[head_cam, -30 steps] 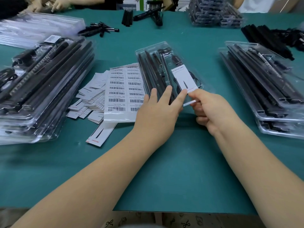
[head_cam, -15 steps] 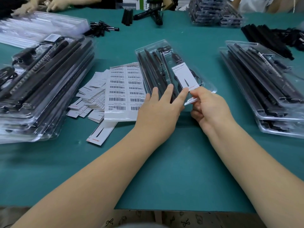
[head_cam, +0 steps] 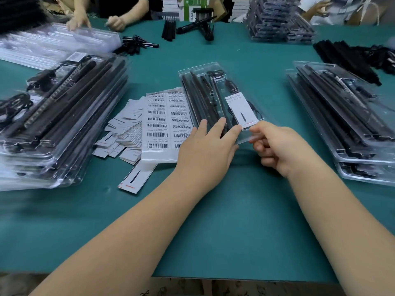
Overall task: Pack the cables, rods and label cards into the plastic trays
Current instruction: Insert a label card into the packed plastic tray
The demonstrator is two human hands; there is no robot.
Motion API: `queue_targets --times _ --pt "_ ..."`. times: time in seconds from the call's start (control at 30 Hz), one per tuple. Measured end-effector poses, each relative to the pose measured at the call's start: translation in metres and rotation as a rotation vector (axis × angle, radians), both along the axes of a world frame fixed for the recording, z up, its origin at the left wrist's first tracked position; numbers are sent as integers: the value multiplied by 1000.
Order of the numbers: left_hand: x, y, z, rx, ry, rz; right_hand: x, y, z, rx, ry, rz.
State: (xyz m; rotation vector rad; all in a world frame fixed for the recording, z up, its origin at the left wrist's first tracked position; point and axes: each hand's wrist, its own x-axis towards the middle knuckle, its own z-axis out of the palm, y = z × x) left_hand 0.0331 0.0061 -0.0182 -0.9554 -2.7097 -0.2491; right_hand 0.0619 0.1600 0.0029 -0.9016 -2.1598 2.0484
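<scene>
Nearest the viewer, both forearms extend over the green table (head_cam: pixel 235 221). The left hand (head_cam: pixel 205 152) lies palm-down with fingers straight and slightly spread, fingertips pressing the near end of the clear plastic tray (head_cam: pixel 215 97) at table centre. At 3 o'clock from it, the right hand (head_cam: pixel 280 146) pinches the tray's near right corner between thumb and forefinger; the remaining fingers are curled under. The tray contains black rods (head_cam: pixel 201 99), a coiled black cable, partly visible, and a white label card (head_cam: pixel 242 111) on its right side. At 9 o'clock of the tray lies a barcode label sheet (head_cam: pixel 162 122) over scattered loose label cards (head_cam: pixel 126 133). At the far left stands a stack of packed trays (head_cam: pixel 62 116); at 3 o'clock, a second stack (head_cam: pixel 346 116). At 12 o'clock, loose black rods (head_cam: pixel 168 30) and another person's hands (head_cam: pixel 96 21) occupy the far edge.
</scene>
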Motion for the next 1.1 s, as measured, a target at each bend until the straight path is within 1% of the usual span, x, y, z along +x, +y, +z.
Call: queue_targets --times 0.1,0.17,0.23,0.3,0.4,0.47,0.57,0.63,0.7,0.77,0.8,0.87,0.93,0.97,1.0,1.07,1.1 --pt "1 -1 1 21 -18 -8 -1 6 2 -26 -50 22" --pt "4 -4 4 48 -13 -25 -2 11 3 -67 -4 -5" --pt "11 -6 7 58 27 -65 -3 17 4 -158 52 -8" --pt "17 -9 11 73 66 -135 0 25 6 -276 45 70" --pt "22 -15 18 77 103 -276 6 36 8 -429 4 255" --pt "22 -18 21 72 136 -355 8 40 7 -430 16 292" --pt "25 -19 23 187 129 -419 7 38 4 -362 32 281" --pt "23 -18 27 282 7 -325 7 34 1 -379 71 249" --pt "16 -19 28 457 -154 -186 7 31 -1 -390 120 239" --pt "2 -21 24 607 -227 -44 8 28 1 -412 143 243" --pt "-6 -24 23 664 -301 43 9 27 2 -419 147 264" --pt "-16 -28 22 843 -566 209 11 25 3 -385 151 340" --pt "-23 -31 23 1067 -842 315 14 21 5 -355 170 376" --pt "-25 -33 25 1155 -961 336 17 18 7 -354 189 395" --pt "-28 -34 26 1235 -1072 311 18 15 9 -345 215 418" --pt "-32 -36 28 1415 -1263 188 21 12 11 -337 244 471" --pt "-32 -37 28 1533 -1325 126 21 10 12 -343 233 493"
